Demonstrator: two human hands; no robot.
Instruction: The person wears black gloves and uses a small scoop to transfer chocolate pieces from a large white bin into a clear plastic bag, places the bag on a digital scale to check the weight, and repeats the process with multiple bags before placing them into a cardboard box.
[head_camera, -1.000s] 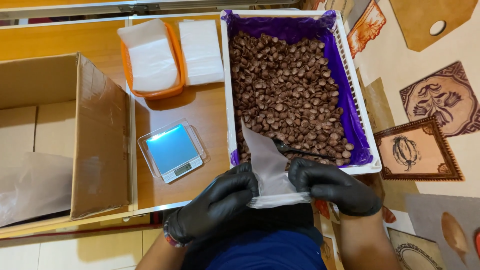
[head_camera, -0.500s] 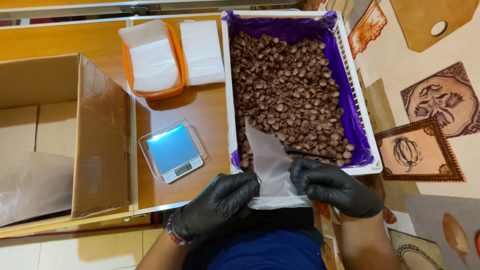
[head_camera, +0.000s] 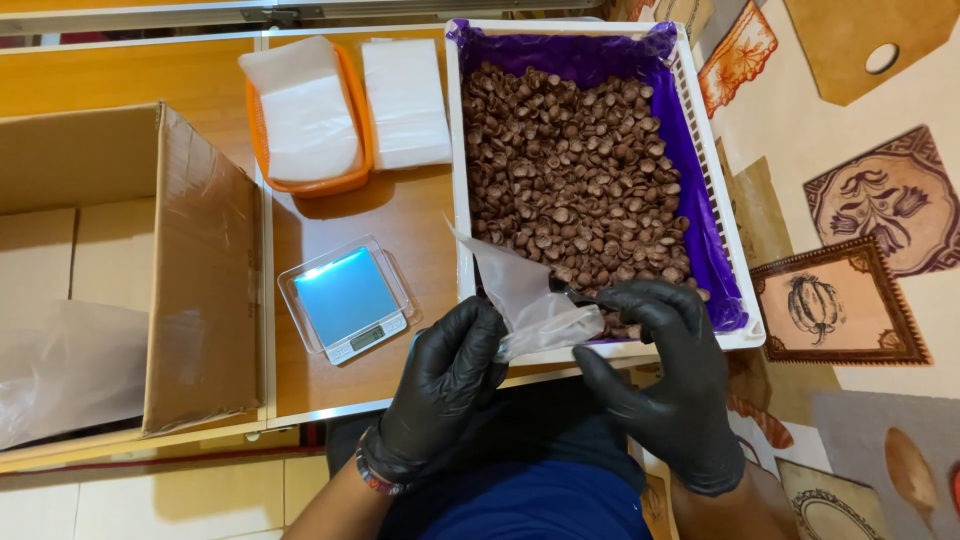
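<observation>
Since a second ago the clear plastic bag (head_camera: 525, 300) has tipped lower, its mouth now lying over the near rim of the white crate (head_camera: 455, 160) where before it stood more upright between the gloves. Both hands have closed in on it. The crate itself, the scale and the stacks have not moved.

The left hand (head_camera: 445, 385), in a black glove, pinches the bag's lower edge just in front of the crate's near rim. The right hand (head_camera: 665, 375), also gloved in black, grips the bag's other side, its fingertips (head_camera: 625, 295) reaching over the rim and touching the pieces inside. Both hands are clenched on the bag.

The crate is lined with purple plastic film (head_camera: 700, 215) and filled almost to the brim with small brown round cereal pieces (head_camera: 575, 180). Left of the crate, at its far end, lies a stack of flat white bags (head_camera: 405, 100), and beyond that an orange basket (head_camera: 350, 180) holding another such stack (head_camera: 300, 110). Left of the crate's near end sits a small digital scale (head_camera: 345, 300) with a clear tray on top. Farther left of the crate stands an open cardboard box (head_camera: 200, 270), with pale plastic sheeting (head_camera: 65, 370) inside it.
</observation>
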